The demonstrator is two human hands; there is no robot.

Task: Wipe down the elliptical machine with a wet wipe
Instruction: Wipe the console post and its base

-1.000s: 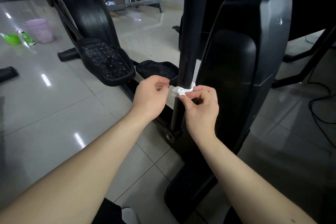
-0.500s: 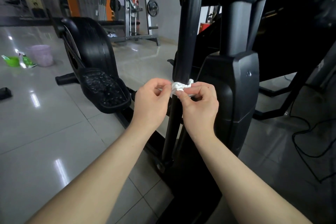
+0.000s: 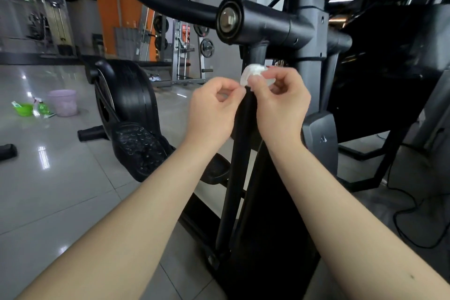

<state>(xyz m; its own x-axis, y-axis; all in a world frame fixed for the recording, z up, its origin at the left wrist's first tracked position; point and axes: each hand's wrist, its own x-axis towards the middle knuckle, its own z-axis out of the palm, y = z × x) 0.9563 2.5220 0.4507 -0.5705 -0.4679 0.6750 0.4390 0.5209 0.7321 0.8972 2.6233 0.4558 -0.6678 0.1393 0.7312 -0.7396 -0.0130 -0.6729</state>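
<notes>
A black elliptical machine fills the middle of the head view, with an upright swing arm (image 3: 237,173), a pivot hub (image 3: 229,19), a studded pedal (image 3: 138,148) and a flywheel housing (image 3: 129,95). A crumpled white wet wipe (image 3: 252,73) is wrapped around the swing arm just below the hub. My left hand (image 3: 211,109) pinches the wipe's left end with fingers curled. My right hand (image 3: 280,100) pinches the wipe's right side between thumb and fingers. Both hands sit on either side of the swing arm, and part of the wipe is hidden behind my fingers.
On the tiled floor at the left stand a lilac bucket (image 3: 62,103), a green bowl (image 3: 23,109) and a green spray bottle (image 3: 41,107). A weight rack (image 3: 185,51) stands at the back. Black cables (image 3: 401,214) trail on the floor at the right.
Both hands have slid the wipe up the swing arm, from near the pedal height to just under the pivot hub. My view has tilted upward with them.
</notes>
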